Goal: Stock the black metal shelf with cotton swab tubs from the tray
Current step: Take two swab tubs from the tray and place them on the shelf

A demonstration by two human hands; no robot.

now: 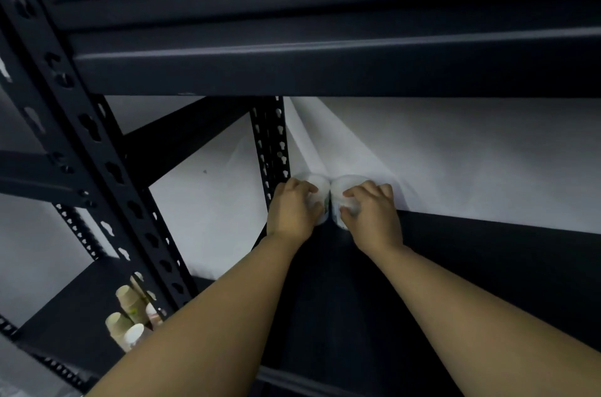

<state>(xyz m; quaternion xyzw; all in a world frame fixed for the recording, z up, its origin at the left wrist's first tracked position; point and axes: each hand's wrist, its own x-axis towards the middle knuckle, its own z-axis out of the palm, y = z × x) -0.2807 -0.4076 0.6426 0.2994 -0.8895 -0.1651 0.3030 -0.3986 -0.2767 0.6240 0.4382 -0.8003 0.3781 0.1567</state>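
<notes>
Two bare arms reach deep into the black shelf (487, 266). Each hand holds one white tub.

The left hand (292, 211) is wrapped around the left tub (317, 183). Its fingers curl over the top and down the side. The right hand (374, 211) grips the right tub (340, 188) the same way, with the fingers over the lid and the thumb low on the side.

The two tubs stand side by side at the back of the shelf, and they touch each other. They are up against the white sheet (455, 162) that hangs behind the shelf. The sheet has folds that run down to a spot just behind the tubs. The left tub is just beside a black post (271, 143) with rows of holes in it. I cannot tell if the tubs sit flat on the shelf board, because the hands cover their lower parts.

Another black board (325, 64) runs across above the hands. A big post (74, 123) with keyhole holes slants down on the left side.

Low on the left, on another shelf, there are some paper cups (125, 315). Some are brown and some are white. They are well apart from the hands. The tray is not in sight.
</notes>
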